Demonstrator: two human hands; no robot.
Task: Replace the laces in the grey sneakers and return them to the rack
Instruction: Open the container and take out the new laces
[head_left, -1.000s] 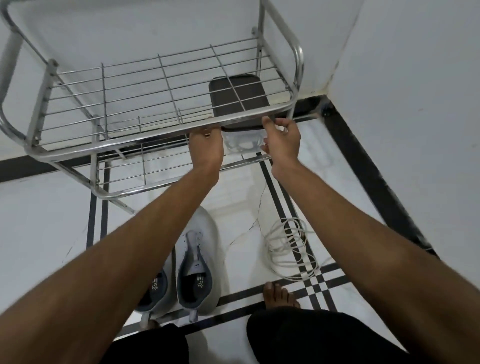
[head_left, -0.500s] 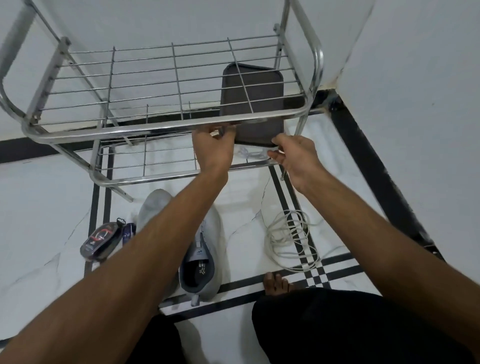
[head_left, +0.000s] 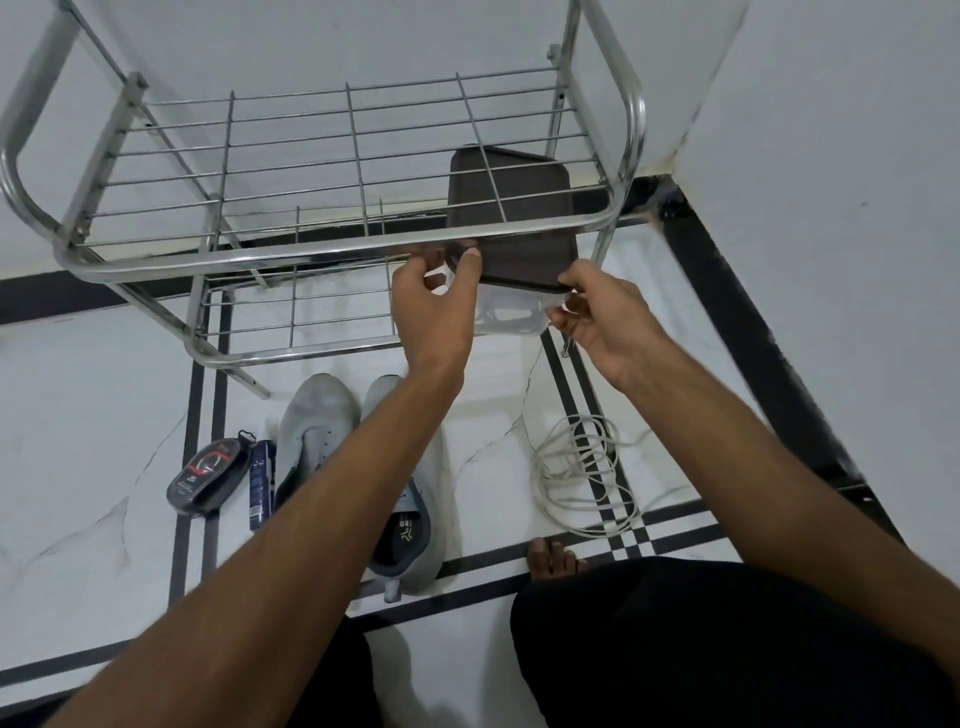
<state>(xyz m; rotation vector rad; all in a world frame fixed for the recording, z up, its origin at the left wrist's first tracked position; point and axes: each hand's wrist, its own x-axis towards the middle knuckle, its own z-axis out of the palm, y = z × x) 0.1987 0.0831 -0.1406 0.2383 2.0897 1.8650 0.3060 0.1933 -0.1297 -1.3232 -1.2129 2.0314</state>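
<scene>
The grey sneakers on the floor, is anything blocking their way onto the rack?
Partly. A clear box with a dark lid, held by both hands, fills the right end of the rack's lower shelf. The grey sneakers sit just in front; the shelf's left part looks open.

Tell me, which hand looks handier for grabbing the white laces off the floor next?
Probably the right hand. The laces lie coiled on the floor under the right forearm, while the left hand is over the sneakers. Both hands grip the box, so it must let go first.
</scene>
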